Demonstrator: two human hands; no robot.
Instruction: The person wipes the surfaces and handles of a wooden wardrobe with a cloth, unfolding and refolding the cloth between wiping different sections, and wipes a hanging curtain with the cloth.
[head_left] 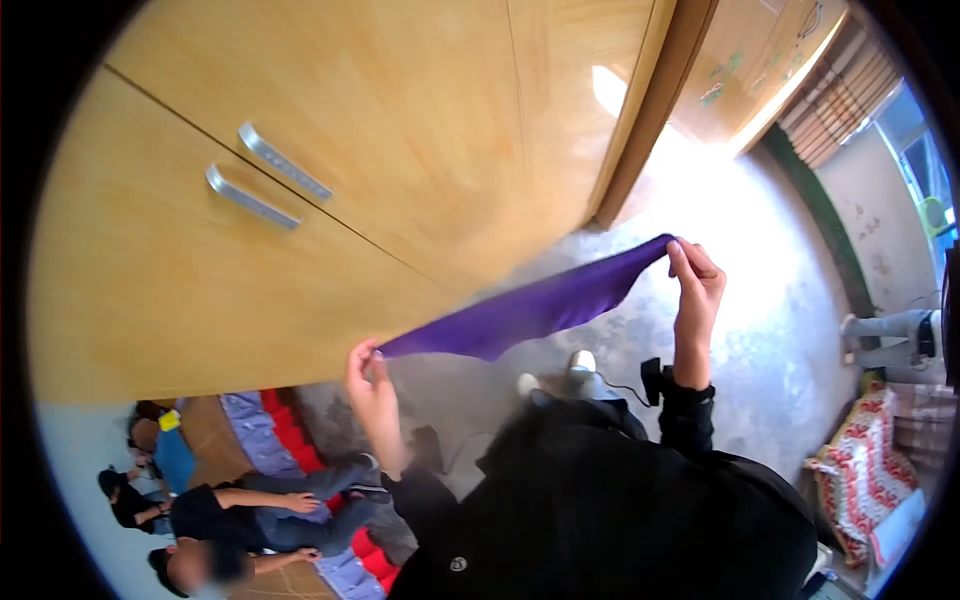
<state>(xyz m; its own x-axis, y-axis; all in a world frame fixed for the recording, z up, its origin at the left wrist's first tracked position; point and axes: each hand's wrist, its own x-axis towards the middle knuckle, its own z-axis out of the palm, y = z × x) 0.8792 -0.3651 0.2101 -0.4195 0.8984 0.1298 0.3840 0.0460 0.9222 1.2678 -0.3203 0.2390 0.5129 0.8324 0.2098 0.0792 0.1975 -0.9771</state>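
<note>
A purple cloth (530, 312) is stretched between my two hands in front of my body. My left hand (372, 392) pinches its left corner between thumb and fingers, close to the wooden cabinet. At the other end, higher up, my right hand (698, 285) pinches the right corner. The upper edge runs nearly straight from hand to hand, while the lower edge hangs loose and uneven. Both sleeves are black, and a small black device (652, 382) with a cord sits by my right wrist.
A wooden cabinet (400, 120) with two metal handles (285, 170) stands in front and to the left. At lower left, a person (225, 510) sits on a bed (245, 430), with another person behind. A patterned cover (860, 470) lies over furniture at right. Bare floor (760, 300) stretches toward the bright doorway.
</note>
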